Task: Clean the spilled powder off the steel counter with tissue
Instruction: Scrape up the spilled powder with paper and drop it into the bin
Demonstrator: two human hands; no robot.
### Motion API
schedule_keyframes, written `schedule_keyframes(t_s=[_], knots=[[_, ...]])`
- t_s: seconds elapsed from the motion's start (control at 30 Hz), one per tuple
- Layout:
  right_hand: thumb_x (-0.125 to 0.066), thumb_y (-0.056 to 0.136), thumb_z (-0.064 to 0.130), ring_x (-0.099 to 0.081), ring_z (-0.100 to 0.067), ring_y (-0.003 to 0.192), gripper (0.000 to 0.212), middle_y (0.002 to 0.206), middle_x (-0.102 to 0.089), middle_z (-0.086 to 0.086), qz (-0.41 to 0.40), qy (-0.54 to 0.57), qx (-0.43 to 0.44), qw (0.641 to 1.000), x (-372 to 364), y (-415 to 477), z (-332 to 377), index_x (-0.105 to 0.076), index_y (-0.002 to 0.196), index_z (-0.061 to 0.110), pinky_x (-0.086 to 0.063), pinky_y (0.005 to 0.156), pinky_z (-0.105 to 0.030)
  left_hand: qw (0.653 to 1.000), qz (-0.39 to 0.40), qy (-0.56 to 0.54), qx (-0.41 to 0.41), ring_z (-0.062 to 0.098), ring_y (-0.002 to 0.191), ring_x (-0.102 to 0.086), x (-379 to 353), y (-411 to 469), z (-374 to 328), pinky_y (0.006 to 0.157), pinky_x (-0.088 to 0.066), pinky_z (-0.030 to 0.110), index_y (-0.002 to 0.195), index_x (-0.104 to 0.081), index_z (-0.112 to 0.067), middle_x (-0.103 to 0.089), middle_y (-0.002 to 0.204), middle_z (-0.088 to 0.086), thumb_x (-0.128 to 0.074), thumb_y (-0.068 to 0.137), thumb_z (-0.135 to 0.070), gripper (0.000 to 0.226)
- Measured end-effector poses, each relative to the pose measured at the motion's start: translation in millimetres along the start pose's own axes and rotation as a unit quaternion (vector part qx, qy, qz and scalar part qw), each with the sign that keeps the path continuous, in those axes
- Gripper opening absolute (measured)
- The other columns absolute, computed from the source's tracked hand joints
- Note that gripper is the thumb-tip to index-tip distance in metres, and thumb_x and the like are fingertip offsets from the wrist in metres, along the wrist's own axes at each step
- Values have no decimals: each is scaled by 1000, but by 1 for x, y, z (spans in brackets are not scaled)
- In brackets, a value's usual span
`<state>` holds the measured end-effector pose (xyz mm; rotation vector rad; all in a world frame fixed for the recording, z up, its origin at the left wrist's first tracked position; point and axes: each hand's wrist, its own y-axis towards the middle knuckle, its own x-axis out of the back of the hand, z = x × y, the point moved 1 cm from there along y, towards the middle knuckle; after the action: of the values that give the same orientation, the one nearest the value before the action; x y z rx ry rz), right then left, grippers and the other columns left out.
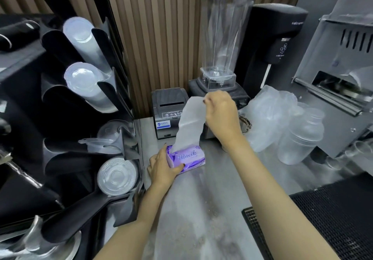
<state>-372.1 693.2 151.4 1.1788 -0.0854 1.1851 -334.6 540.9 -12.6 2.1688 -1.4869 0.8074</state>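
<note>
At centre frame, on the steel counter (218,179), one purple tissue pack (187,157), clamped at its left end by the left hand (162,166), fingers curled round its far side, thumb across its near face. Above it, one white tissue sheet (190,122), drawn up out of the pack's slot (lower end inside), pinched at its top corner between thumb and fingers of the right hand (221,114). In the lower centre of the frame, brownish spilled powder (201,225), scattered in specks over the bare steel between the two forearms. Behind the pack, against the slatted wall: one black receipt printer (167,108), one blender (222,37) with a clear jug, one black soda maker (278,37). Along the left edge, a black rack (113,43) of clear cups and lids. At lower right, one black grated mat (333,219).
</note>
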Motion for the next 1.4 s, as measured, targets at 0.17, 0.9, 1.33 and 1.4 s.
schedule_keyframes(t_s=[0.17,0.9,1.33,1.4], knots=[[-48,89,5,-49,-21,73,13,74,-54,-4,20,112,-118,987,45,-28,-2,-50,78,11,-34,63,-26,984,-55,-161,-57,22,133,-25,13,-39,-44,106,-16,30,143,-20,-16,-30,145,5,-82,64,-20,101],[-41,93,42,-67,-16,94,41,111,-64,6,3,352,-361,863,177,-231,231,-38,133,38,-57,71,-26,879,190,-420,-123,10,72,-66,233,-252,-66,74,-51,33,100,-60,-18,-67,88,-7,-66,79,-2,26],[-71,73,-2,-59,-9,70,26,76,-67,-1,16,293,-310,904,115,-302,394,-68,85,21,-48,64,-21,921,121,-342,-145,-2,78,-64,387,-325,61,68,-52,12,86,-67,-25,-70,84,-13,-71,71,5,34],[-72,73,2,-55,-13,68,27,77,-65,-6,19,263,-291,920,110,-301,402,-64,71,27,-45,63,-22,930,100,-324,-145,4,80,-64,397,-325,69,69,-53,13,85,-66,-26,-69,89,-7,-72,69,7,37]])
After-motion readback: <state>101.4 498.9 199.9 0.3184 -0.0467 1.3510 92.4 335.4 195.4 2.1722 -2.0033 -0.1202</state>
